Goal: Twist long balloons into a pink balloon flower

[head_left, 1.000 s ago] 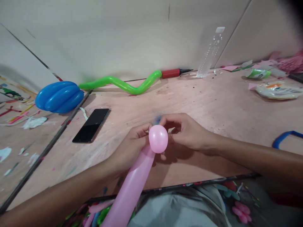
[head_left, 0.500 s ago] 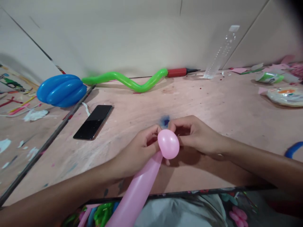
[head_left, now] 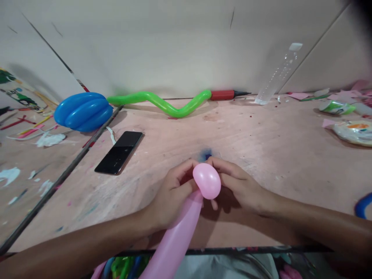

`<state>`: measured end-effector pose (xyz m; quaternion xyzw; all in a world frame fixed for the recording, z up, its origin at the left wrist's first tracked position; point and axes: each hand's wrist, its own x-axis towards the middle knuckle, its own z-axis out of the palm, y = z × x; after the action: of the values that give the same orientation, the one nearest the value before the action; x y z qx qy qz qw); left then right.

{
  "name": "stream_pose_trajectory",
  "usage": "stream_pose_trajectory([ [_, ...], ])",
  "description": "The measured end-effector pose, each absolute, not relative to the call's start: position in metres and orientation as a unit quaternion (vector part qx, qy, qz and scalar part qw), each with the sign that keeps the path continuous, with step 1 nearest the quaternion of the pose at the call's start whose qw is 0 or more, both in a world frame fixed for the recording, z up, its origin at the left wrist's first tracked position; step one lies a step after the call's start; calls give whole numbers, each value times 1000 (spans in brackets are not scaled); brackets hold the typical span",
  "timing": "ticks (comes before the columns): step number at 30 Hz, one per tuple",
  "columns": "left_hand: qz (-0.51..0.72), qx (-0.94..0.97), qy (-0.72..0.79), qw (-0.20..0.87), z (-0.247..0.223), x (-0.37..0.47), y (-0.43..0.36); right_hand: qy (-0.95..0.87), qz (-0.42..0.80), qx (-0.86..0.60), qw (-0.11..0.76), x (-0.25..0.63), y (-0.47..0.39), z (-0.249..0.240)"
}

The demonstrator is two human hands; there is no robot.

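A long pink balloon (head_left: 177, 236) rises from my lap to the middle of the board, ending in a small round bubble (head_left: 207, 180). My left hand (head_left: 170, 195) pinches the balloon just below that bubble, at the twist. My right hand (head_left: 242, 190) wraps the bubble from the right, fingers closed against it. Both hands rest low over the pinkish wooden board (head_left: 261, 143). The balloon's lower end runs out of view at the bottom edge.
A black phone (head_left: 119, 152) lies left of my hands. A blue folded balloon (head_left: 83, 111), a wavy green balloon (head_left: 162, 104) and a red hand pump (head_left: 225, 94) line the back wall. A clear bottle (head_left: 277, 75) leans there; wrappers and scraps (head_left: 348, 130) lie right.
My hands and the pink bubble have sunk lower and slightly right in the view. My right hand's fingers have closed tighter around the bubble. The other things keep their places on the board.
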<state>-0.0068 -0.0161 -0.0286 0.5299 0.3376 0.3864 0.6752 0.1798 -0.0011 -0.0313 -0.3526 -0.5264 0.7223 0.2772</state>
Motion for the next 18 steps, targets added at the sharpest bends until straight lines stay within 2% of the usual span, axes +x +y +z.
stream_pose_trajectory([
  [8, 387, 462, 312, 734, -40, -6, -15, -543, 680, -365, 332, 173, -12, -30],
  [14, 386, 466, 313, 732, -41, -7, -16, -540, 658, -410, 327, 172, -15, -31],
  [18, 383, 455, 326, 735, -38, -5, -14, -534, 670, -423, 294, 173, -12, -35],
])
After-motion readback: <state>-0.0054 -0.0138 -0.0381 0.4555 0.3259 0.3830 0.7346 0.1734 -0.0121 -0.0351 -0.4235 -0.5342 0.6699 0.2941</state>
